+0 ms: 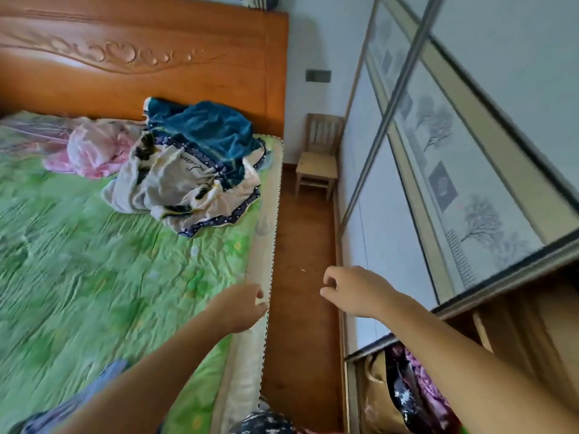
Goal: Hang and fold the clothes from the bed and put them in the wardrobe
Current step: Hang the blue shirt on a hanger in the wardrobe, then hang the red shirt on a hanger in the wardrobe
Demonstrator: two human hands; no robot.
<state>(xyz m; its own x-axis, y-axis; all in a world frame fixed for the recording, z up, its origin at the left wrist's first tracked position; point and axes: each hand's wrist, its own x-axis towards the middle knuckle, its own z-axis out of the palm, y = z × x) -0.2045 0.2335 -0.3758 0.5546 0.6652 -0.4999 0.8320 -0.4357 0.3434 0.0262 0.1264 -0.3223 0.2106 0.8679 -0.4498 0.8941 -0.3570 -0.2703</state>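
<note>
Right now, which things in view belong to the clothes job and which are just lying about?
Job: clothes pile, pink garment, blue garment, bed, wardrobe.
Lying about: chair, wall switch.
</note>
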